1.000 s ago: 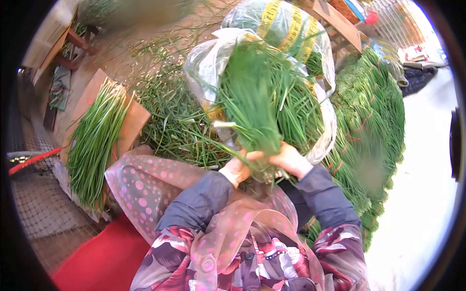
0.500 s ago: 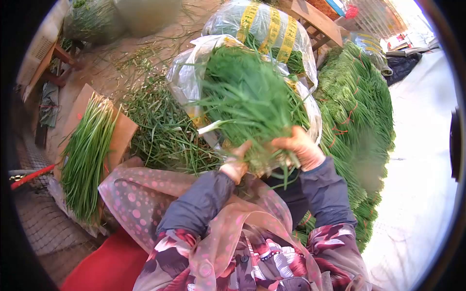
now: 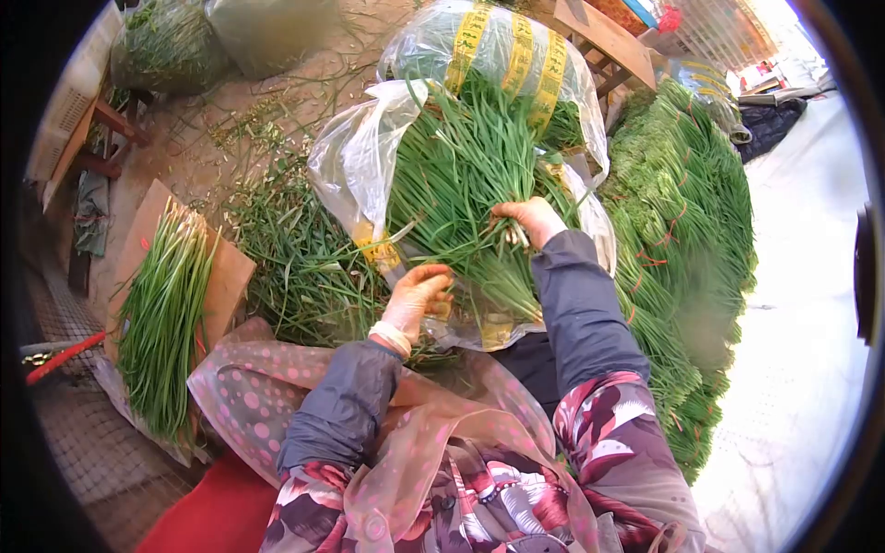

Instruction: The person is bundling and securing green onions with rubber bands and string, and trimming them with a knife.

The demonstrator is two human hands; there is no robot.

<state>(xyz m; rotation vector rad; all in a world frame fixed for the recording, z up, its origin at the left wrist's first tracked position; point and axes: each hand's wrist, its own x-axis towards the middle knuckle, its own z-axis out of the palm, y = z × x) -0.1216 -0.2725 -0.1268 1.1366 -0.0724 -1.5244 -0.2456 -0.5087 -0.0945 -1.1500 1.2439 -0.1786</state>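
Note:
In the head view, my right hand [image 3: 532, 222] is closed round the pale cut ends of a few chives at the near side of the pile. The long green chives [image 3: 470, 157] lie in an open clear plastic bag [image 3: 369, 147], leaves pointing away from me. My left hand [image 3: 415, 301] hovers at the bag's near left edge, fingers bent and slightly apart, nothing visible in them. Between my hands, a loose fan of chives [image 3: 502, 276] hangs over the bag's near edge.
Trimmed leaves [image 3: 313, 240] litter the ground on the left. A chive bundle [image 3: 166, 313] rests on a brown board [image 3: 230, 272]. Tied bundles [image 3: 682, 230] are stacked at right. A taped full bag [image 3: 424, 51] lies behind, near a wooden bench [image 3: 608, 41].
The chives that both hands held up over the bag now lie in it. My left hand has let go and moved left; my right hand has moved forward and slightly left.

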